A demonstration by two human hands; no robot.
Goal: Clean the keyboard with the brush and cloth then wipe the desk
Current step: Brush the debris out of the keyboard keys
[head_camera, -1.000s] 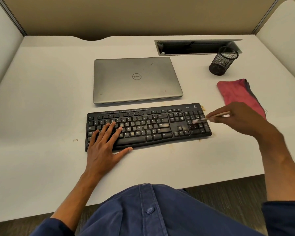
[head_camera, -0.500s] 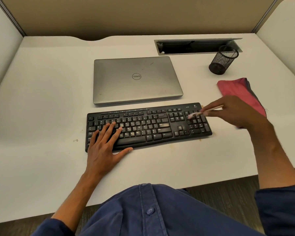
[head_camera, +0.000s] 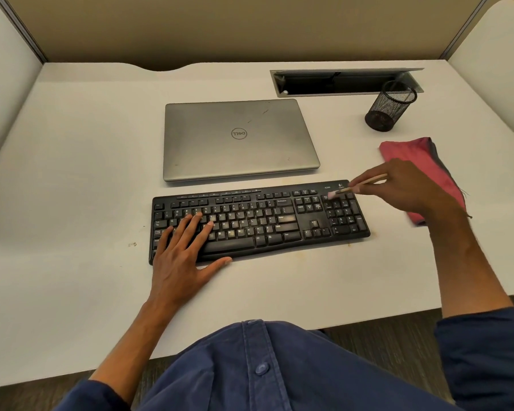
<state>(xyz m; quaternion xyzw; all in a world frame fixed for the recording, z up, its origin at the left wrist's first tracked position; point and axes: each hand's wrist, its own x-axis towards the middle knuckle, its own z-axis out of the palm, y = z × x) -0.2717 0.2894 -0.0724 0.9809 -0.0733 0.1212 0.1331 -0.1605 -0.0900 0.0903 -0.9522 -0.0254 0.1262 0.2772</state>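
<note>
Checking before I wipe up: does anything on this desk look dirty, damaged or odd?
Yes. A small dark speck lies on the white desk left of the black keyboard, and the closed silver laptop has scuff marks on its lid.

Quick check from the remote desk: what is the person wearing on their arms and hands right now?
Both hands, left hand and right hand, are bare: no gloves, rings or watch visible. Dark blue sleeves are pushed up, leaving the forearms bare. They match a buttoned blue shirt.
</note>
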